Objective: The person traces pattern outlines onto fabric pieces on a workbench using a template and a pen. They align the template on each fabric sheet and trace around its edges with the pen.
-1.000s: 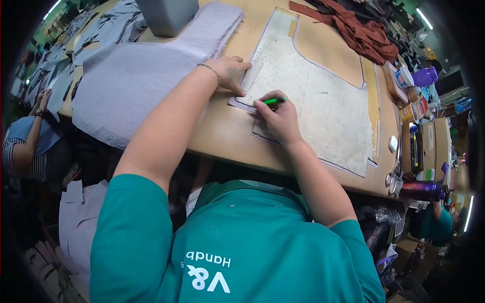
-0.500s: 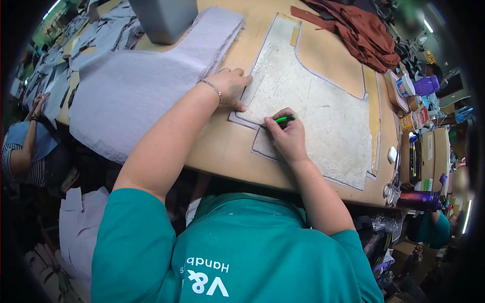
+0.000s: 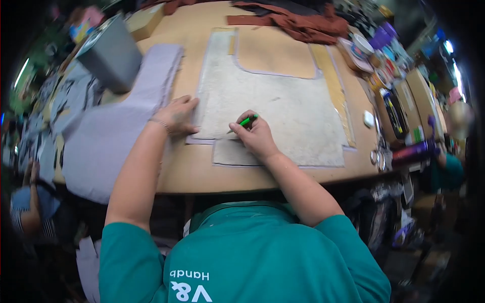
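A large pale template (image 3: 288, 118) lies flat on the table, with lilac fabric (image 3: 199, 142) showing along its edges. My left hand (image 3: 178, 116) rests at the template's left edge, fingers spread and thumb near the lower left corner. Held in my right hand (image 3: 257, 137) is a green pen (image 3: 248, 120), pinched between thumb and fingers. The pen's tip is near the template's lower edge, close to the stepped notch; whether it touches cannot be told. Left of my left hand lies a layered pile of lilac fabric (image 3: 101, 146).
A grey block (image 3: 111, 55) stands on the fabric pile's far side. Rust-brown cloth (image 3: 308, 25) is heaped at the back. Along the right edge are scissors (image 3: 380, 159), a white object (image 3: 369, 119), a purple bottle (image 3: 411, 151) and boxes. Another person (image 3: 33, 202) is at the left.
The head view has turned, shifting the table contents leftward. My right hand has lifted the pen slightly from the notch, and its tip now shows. My left hand stays at the template's left edge.
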The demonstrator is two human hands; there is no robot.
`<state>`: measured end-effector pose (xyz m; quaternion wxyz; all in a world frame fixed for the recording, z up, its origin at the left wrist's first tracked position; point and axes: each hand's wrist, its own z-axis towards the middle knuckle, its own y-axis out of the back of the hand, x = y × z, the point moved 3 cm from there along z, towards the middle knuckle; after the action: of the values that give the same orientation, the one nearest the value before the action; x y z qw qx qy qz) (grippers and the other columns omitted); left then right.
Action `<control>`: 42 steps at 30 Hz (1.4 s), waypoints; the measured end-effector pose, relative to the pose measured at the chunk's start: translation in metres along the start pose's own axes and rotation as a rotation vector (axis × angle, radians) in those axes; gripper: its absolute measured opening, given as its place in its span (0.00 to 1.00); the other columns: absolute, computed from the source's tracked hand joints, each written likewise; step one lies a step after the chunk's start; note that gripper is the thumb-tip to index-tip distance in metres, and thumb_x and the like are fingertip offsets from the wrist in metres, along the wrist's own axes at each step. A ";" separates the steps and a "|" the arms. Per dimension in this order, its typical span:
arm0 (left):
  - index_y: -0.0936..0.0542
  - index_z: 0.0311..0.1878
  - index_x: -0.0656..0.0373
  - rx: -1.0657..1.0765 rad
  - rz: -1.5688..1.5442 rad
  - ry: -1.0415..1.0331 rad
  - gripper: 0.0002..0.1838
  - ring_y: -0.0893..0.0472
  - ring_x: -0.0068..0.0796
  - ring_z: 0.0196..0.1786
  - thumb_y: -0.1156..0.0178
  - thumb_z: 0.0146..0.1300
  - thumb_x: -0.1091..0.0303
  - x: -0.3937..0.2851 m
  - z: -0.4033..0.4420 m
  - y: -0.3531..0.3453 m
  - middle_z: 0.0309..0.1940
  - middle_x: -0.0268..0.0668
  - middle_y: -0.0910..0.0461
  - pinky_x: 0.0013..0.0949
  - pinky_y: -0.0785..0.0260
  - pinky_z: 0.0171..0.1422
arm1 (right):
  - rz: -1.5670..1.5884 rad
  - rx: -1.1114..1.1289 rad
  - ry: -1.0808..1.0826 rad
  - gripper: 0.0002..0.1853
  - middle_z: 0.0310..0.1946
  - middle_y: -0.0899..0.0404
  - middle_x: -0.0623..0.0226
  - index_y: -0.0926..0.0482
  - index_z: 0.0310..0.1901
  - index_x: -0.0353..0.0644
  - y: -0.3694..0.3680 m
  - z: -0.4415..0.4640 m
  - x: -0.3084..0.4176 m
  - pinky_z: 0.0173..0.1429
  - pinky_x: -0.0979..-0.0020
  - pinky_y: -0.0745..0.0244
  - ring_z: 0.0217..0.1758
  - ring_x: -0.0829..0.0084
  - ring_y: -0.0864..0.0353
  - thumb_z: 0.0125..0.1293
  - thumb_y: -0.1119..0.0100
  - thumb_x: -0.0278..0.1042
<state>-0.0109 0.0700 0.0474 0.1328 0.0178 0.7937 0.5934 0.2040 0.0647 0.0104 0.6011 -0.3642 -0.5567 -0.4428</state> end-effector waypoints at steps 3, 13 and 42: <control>0.42 0.61 0.56 -0.034 -0.083 -0.042 0.45 0.43 0.44 0.63 0.32 0.38 0.60 0.008 0.006 -0.007 0.60 0.49 0.44 0.36 0.48 0.65 | 0.115 -0.161 0.017 0.08 0.21 0.28 0.74 0.31 0.29 0.43 0.081 -0.012 0.004 0.28 0.81 0.37 0.23 0.85 0.33 0.59 0.44 0.35; 0.32 0.54 0.51 -0.273 -0.051 -0.677 0.21 0.45 0.42 0.64 0.48 0.57 0.62 -0.254 0.038 -0.036 0.58 0.37 0.38 0.51 0.51 0.64 | 0.044 -0.634 0.039 0.07 0.20 0.29 0.74 0.31 0.29 0.43 0.282 -0.097 -0.010 0.24 0.83 0.37 0.19 0.86 0.34 0.59 0.46 0.34; 0.34 0.56 0.45 -0.191 -0.047 -0.645 0.21 0.45 0.35 0.64 0.53 0.58 0.59 -0.324 0.068 -0.079 0.59 0.31 0.40 0.57 0.52 0.60 | -0.224 -0.715 0.206 0.05 0.23 0.31 0.73 0.32 0.32 0.41 0.318 -0.122 0.012 0.27 0.83 0.33 0.22 0.84 0.31 0.60 0.47 0.31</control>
<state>0.3273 0.0507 0.0166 0.3916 0.1740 0.6520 0.6255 0.5443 0.0581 0.0261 0.4371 -0.4411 -0.3402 -0.7061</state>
